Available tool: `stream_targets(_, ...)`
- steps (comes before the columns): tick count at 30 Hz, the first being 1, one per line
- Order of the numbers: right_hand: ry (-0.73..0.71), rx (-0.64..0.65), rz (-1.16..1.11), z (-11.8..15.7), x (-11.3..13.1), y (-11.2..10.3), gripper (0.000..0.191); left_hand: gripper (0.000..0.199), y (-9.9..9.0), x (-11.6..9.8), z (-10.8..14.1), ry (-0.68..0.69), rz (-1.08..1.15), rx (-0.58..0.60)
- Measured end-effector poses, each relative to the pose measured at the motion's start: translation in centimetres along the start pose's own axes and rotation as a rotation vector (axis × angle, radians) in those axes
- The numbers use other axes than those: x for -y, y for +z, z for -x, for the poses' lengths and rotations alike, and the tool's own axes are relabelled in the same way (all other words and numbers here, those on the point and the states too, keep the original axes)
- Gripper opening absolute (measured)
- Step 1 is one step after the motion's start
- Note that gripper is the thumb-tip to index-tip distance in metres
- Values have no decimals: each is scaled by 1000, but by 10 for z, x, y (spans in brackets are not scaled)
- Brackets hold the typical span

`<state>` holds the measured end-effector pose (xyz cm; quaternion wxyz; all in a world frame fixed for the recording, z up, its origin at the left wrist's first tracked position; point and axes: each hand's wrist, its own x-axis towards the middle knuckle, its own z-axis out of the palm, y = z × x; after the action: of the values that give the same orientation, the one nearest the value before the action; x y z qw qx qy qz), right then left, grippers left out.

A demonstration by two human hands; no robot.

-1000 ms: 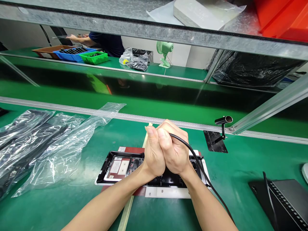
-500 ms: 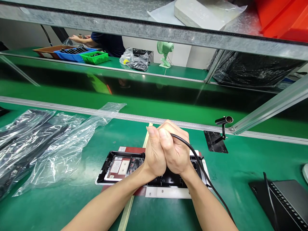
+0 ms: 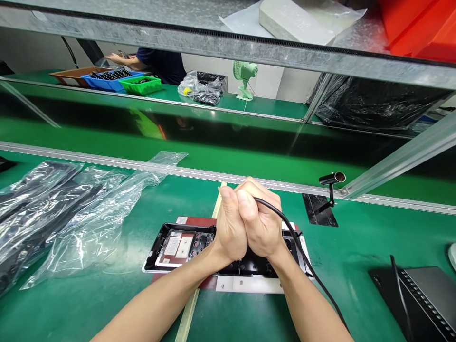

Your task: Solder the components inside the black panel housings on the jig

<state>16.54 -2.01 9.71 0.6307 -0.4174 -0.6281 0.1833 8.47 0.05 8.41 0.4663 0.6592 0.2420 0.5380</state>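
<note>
My left hand (image 3: 230,230) and my right hand (image 3: 263,221) press together, fingers closed, over a long black plastic housing (image 3: 160,237). A black cable (image 3: 285,219) comes out at the top of my right fist and curves down to the lower right. What else the fists enclose is hidden by the fingers. The housing lies open side up on a dark red and white fixture (image 3: 249,284), its middle covered by my hands and wrists. A label and a dark part with round holes show in its left section.
Clear plastic bags with dark parts (image 3: 64,213) lie at left. At right are a black stand with a metal tube (image 3: 332,178) and a black device (image 3: 420,294). A metal shelf (image 3: 199,42) crosses overhead. Beyond the divider, a co-worker's arm (image 3: 130,61) is near bins.
Almost nothing differs. Both fists stay pressed together over the housing, and the view has shifted very slightly.
</note>
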Motion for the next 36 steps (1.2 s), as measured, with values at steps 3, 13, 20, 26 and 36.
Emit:
stream_targets(3, 5, 3, 8, 0, 0, 0, 34, 62, 0, 1, 1, 21, -11, 1)
stream_targets(13, -9, -3, 20, 0, 0, 0, 36, 65, 0, 4, 2, -16, -13, -18)
stream_targets(20, -20, -10, 4, 0, 0, 0, 37, 64, -1, 4, 3, -9, -39, -10)
stream_targets(26, -18, -6, 1, 0, 0, 0, 37, 66, 0, 2, 1, 2, -32, 1)
stream_targets(36, -3, -2, 0, 1, -1, 0, 37, 64, 0, 5, 2, 4, -17, 10)
